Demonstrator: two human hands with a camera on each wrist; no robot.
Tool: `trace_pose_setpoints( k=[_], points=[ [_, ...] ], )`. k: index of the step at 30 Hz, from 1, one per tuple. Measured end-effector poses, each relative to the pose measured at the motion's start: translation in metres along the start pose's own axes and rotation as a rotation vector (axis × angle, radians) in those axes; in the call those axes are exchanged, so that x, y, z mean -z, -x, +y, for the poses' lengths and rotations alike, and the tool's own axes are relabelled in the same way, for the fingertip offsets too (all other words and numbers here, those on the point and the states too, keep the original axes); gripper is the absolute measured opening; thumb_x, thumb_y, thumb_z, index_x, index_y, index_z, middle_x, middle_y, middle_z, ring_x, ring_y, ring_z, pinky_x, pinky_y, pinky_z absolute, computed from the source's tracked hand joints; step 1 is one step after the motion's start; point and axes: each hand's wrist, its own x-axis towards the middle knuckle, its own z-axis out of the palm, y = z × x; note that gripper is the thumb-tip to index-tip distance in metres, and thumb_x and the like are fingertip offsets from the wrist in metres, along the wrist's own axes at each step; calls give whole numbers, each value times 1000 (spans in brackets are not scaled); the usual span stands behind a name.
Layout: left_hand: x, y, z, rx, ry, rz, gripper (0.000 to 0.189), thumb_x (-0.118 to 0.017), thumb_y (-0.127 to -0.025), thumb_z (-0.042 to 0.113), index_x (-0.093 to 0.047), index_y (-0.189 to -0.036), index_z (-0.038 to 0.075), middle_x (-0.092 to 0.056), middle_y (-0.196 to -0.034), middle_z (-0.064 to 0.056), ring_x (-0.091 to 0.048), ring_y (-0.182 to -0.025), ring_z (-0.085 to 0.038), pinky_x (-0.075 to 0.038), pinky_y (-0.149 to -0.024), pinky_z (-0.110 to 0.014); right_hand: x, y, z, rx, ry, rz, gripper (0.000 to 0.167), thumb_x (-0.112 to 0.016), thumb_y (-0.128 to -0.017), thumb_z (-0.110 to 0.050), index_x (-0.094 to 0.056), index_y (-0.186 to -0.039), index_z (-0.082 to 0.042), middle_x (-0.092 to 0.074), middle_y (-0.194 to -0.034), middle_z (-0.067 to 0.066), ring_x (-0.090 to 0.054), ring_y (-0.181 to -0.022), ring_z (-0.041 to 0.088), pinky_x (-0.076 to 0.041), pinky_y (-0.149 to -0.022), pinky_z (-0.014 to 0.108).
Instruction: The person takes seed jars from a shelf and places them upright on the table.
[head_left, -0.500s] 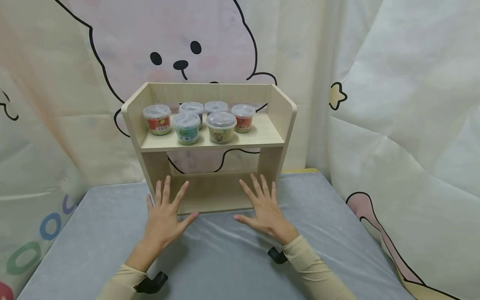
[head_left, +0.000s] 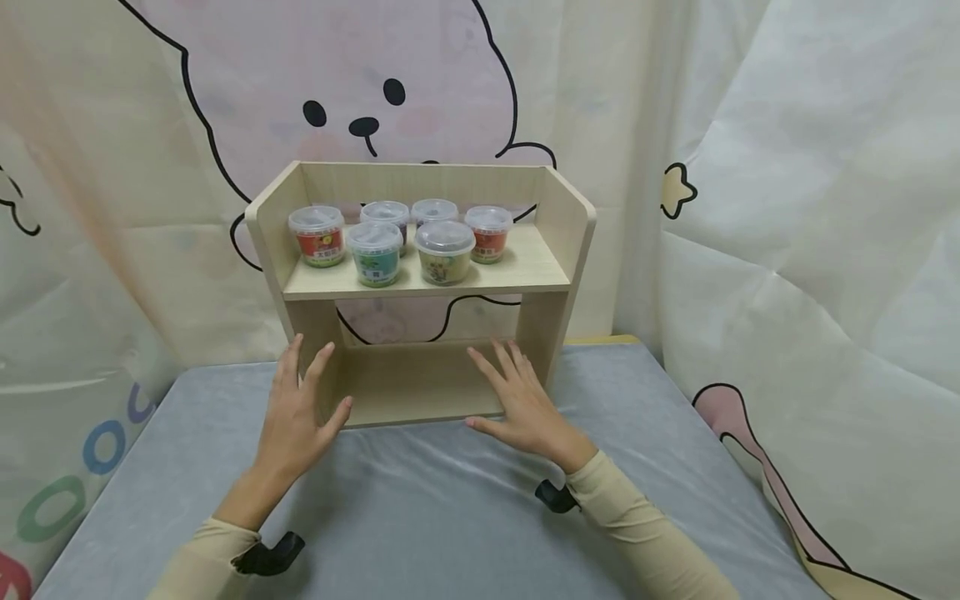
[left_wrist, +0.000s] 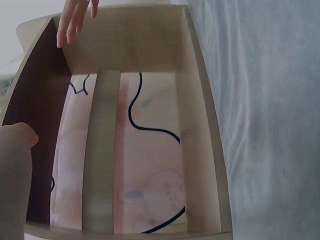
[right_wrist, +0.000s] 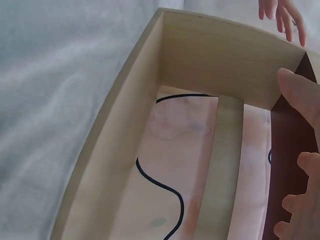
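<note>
A pale wooden two-tier shelf stands upright on the cloth-covered table. Several small clear-lidded plastic cups sit on its upper board, among them a red-labelled cup at the left, a teal-labelled cup and a yellowish one in front, and another red-labelled cup at the right. My left hand hovers before the shelf's lower left side, fingers spread and holding nothing. Opposite it, my right hand is raised near the lower right side, also without anything in it. Both wrist views look into the shelf's lower tier.
A grey-blue cloth covers the table. Behind hangs a printed curtain with a cartoon animal, and another curtain falls along the right side. Black straps circle the wrists.
My left hand has moved left and slightly up, turning more sideways. My right hand has shifted slightly up and left. The cups and shelf stay in place; the head view tilts slightly.
</note>
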Motion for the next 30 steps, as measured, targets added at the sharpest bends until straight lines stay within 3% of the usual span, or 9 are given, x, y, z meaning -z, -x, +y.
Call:
trace_pose_setpoints(
  k=[6,13,17,22,30],
  points=[
    [8,-8,-7,-8,62,100,84,-72,-82,15,-33,-157,12,-24,-164,-24,-33,-141,-54,-39,-99,-73,11,-10,-7,25,-85,-2,98,-73,-88,-51,-14,-164,-32,-6,-172,13,-6,-158,40,-27,-122,65],
    [15,-16,-12,35,141,157,84,-70,-83,9,-30,-157,10,-26,-163,-26,-28,-147,-51,-32,-109,-73,21,-22,-19,89,-164,23,92,-75,-89,-46,-21,-162,-30,-16,-170,11,-15,-158,36,-37,-117,63],
    [17,-21,-16,64,158,159,84,-70,-85,9,-27,-158,10,-26,-163,-25,-27,-148,-49,-30,-111,-72,26,-29,-26,113,-190,43,91,-75,-89,-43,-22,-162,-33,-19,-168,10,-18,-157,34,-41,-114,62],
    [21,-27,-21,90,177,146,89,-70,-84,4,-23,-159,9,-27,-162,-25,-32,-145,-48,-39,-104,-69,34,-35,-35,123,-236,44,88,-75,-90,-42,-24,-161,-33,-21,-168,9,-21,-156,33,-41,-113,64],
    [28,-42,-23,228,296,50,94,-66,-91,2,-8,-163,20,-20,-165,-22,-35,-142,-50,-41,-102,-70,47,-46,-49,174,-364,34,84,-74,-92,-33,-28,-161,-23,-23,-168,9,-24,-155,33,-35,-119,62]
  ],
)
